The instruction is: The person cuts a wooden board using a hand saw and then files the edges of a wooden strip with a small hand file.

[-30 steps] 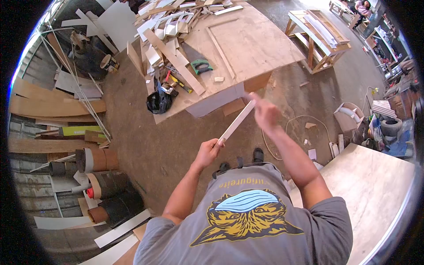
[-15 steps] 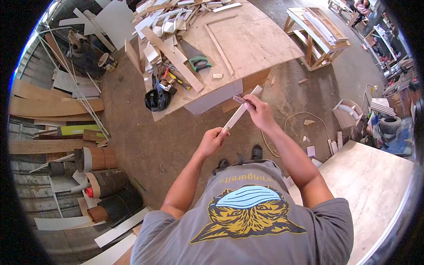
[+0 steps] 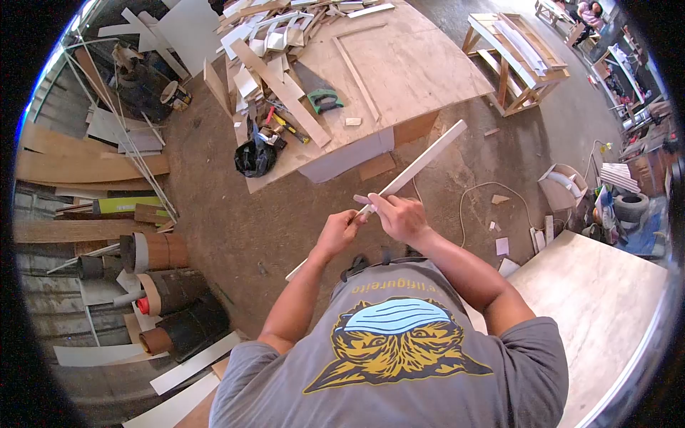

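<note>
A long, pale wooden strip [image 3: 428, 155] slants across in front of my body, its far end up toward the table. My left hand [image 3: 338, 235] is closed around it near the middle, and its lower end shows past my left forearm. Just above, my right hand [image 3: 401, 217] pinches a small brown flat piece that looks like folded sandpaper [image 3: 362, 199], laid against the strip. The two hands are close together, and the right fingers partly cover the strip.
A plywood table [image 3: 421, 60] ahead carries a pile of wood offcuts [image 3: 275, 36], a green-handled saw [image 3: 325, 100] and a black plastic bag [image 3: 255, 158]. Rolls of material [image 3: 175, 292] lie left. A pale board [image 3: 585, 299] is at right; a cable [image 3: 464, 207] crosses the floor.
My right hand has slid down the strip toward my left hand with the brown piece. More of the strip's far end now shows beyond it, and its lower end has come into view.
</note>
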Demonstrator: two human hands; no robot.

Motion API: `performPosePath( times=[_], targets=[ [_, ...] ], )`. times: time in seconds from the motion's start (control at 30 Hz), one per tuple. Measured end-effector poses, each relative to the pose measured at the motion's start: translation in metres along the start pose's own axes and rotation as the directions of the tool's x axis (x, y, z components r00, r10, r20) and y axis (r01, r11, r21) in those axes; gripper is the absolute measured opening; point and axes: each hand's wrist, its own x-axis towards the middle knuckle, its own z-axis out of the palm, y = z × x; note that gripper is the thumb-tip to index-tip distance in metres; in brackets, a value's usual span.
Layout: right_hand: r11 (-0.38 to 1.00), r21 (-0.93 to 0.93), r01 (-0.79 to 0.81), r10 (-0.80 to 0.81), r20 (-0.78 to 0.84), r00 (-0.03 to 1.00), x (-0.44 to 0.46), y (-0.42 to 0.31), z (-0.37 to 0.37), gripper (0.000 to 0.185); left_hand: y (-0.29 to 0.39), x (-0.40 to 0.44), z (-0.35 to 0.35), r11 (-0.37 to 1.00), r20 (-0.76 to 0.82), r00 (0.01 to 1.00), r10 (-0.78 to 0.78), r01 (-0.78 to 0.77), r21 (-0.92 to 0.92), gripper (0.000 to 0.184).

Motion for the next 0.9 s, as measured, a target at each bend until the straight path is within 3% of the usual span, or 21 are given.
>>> performPosePath(
  times=[0.07, 0.1, 0.2, 0.33, 0.43, 0.57, 0.67, 0.7, 0.83, 0.9],
  targets=[
    [0.996, -0.09, -0.023, 0.028, 0.046, 0.999, 0.016, -0.007, -0.026, 0.029, 0.008, 0.0, 0.0, 0.997, -0.049, 0.999, -0.007, 0.01, 0.075, 0.036],
    [0.988, -0.149, -0.043, 0.023, -0.139, 0.99, 0.019, 0.034, -0.004, 0.03, 0.023, -0.004, -0.006, 0.99, -0.069, 0.997, -0.047, 0.056, 0.127, 0.036],
    [0.927, -0.287, -0.241, 0.179, -0.226, 0.958, 0.038, 0.059, -0.039, 0.033, 0.04, -0.008, -0.01, 0.968, -0.101, 0.987, -0.124, 0.143, 0.208, 0.035],
    [0.997, -0.054, 0.061, -0.062, -0.001, 0.998, 0.012, 0.005, -0.013, 0.03, 0.046, -0.004, -0.003, 0.954, -0.132, 0.99, -0.038, 0.076, 0.291, 0.029],
    [0.99, -0.139, -0.008, -0.018, -0.183, 0.983, 0.03, 0.041, -0.028, 0.027, 0.055, -0.014, -0.003, 0.948, -0.214, 0.977, 0.009, 0.06, 0.314, 0.026],
    [0.955, -0.251, -0.156, 0.097, -0.235, 0.967, 0.035, 0.066, -0.041, 0.027, 0.052, -0.013, -0.003, 0.925, -0.22, 0.973, 0.075, 0.014, 0.38, 0.024],
    [0.996, -0.089, 0.02, -0.026, -0.067, 0.997, 0.012, 0.016, -0.025, 0.028, 0.045, -0.009, 0.0, 0.921, -0.235, 0.967, 0.101, -0.001, 0.389, 0.024],
    [0.989, -0.148, -0.016, 0.015, -0.004, 1.0, 0.018, 0.017, -0.039, 0.027, 0.042, -0.01, 0.0, 0.92, -0.244, 0.964, 0.107, -0.003, 0.391, 0.024],
    [0.937, -0.125, -0.326, 0.266, -0.348, 0.899, 0.04, 0.104, -0.075, 0.027, 0.028, -0.021, 0.001, 0.89, -0.247, 0.953, 0.176, -0.047, 0.453, 0.024],
    [0.944, -0.177, -0.279, 0.22, -0.295, 0.93, 0.036, 0.098, -0.076, 0.028, 0.032, -0.021, 0.001, 0.896, -0.223, 0.962, 0.158, -0.045, 0.442, 0.024]
  ],
)
